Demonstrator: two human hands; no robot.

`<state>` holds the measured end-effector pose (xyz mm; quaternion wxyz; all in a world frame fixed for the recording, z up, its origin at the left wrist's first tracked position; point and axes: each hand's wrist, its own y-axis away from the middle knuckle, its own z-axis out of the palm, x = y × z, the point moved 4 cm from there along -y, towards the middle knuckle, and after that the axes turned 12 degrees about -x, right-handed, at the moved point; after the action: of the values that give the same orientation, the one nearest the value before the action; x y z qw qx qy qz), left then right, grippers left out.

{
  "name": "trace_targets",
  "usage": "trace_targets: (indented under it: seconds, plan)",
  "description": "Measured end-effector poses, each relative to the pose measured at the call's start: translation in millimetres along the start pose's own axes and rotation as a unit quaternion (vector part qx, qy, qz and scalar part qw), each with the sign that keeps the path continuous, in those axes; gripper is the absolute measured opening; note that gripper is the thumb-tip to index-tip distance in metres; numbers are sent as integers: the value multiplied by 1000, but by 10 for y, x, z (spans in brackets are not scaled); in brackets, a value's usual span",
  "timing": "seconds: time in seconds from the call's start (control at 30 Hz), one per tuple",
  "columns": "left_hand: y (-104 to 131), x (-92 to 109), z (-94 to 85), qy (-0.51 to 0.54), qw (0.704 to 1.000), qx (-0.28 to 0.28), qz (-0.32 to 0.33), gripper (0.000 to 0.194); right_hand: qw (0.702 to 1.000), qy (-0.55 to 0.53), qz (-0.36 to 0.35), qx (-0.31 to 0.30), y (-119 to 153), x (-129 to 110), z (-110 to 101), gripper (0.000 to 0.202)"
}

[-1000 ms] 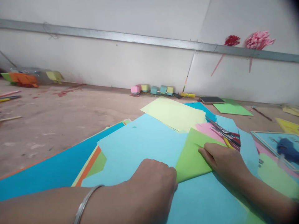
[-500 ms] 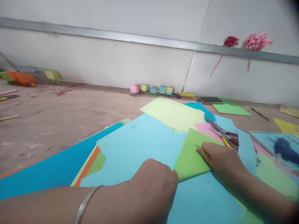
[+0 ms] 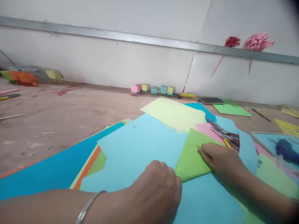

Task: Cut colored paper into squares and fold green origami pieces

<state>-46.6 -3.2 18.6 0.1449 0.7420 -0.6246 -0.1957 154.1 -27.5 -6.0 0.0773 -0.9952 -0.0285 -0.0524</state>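
Note:
A folded sheet of green paper (image 3: 189,157) lies at a slant on top of light blue paper (image 3: 140,143). My left hand (image 3: 157,186) is closed at its lower left corner, with the fingertips hidden behind the knuckles. On the right side of the green paper, my right hand (image 3: 219,158) is closed, thumb and fingers together on the sheet. Just beyond that hand, a pair of scissors (image 3: 225,133) with red and yellow on the handles rests on pink paper (image 3: 207,129).
Pale yellow paper (image 3: 174,112) and dark blue paper (image 3: 60,163) lie around the light blue sheet. Small paper cubes (image 3: 154,90) stand along the wall (image 3: 93,59), near a dark flat rectangular object (image 3: 211,100). To the right is a framed blue panel (image 3: 266,140).
My left hand has shifted slightly to the right and its knuckles have turned a little. My right hand and the green paper look almost the same.

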Motion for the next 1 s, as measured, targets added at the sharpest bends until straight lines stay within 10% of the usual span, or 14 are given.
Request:
trace_targets:
  seconds: [0.37,1.0]
  plan:
    - [35,-31,-14,-16,967,252,-25,14,999,-18,-12,-26,-20,41,10,37]
    - [-37,113,128,47,994,93,6,6,1000,-26,3,-10,-11,-7,-42,35]
